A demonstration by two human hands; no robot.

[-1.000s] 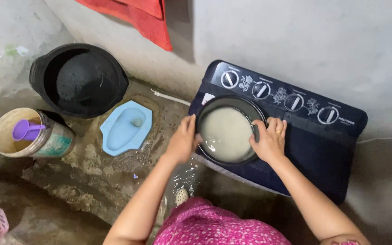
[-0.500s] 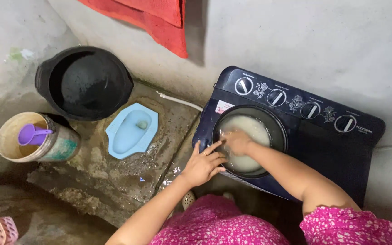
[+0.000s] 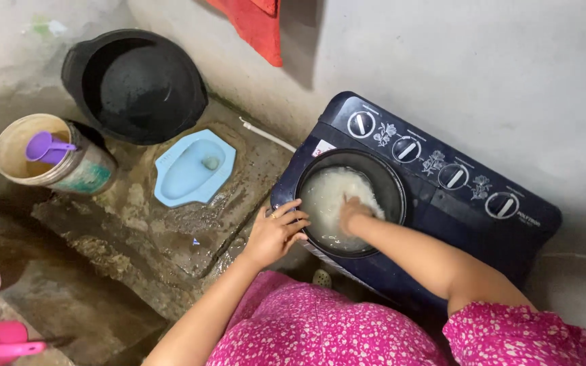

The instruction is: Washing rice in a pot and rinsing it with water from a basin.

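A dark round pot full of cloudy white water with rice sits on top of a dark blue washing machine. My right hand is dipped in the pot's water, its fingers partly under the surface, so I cannot tell its grip. My left hand rests with spread fingers on the pot's near-left rim, at the machine's edge. Pink flowered clothing fills the bottom of the view.
A big black bucket stands at the back left by the wall. Beside it is a round tub with a purple scoop. A light blue squat pan is set in the wet concrete floor. Red cloth hangs on the wall.
A second ago both hands held the pot's rim. My right hand has gone into the water and moved about in it; my left hand stays at the left rim.
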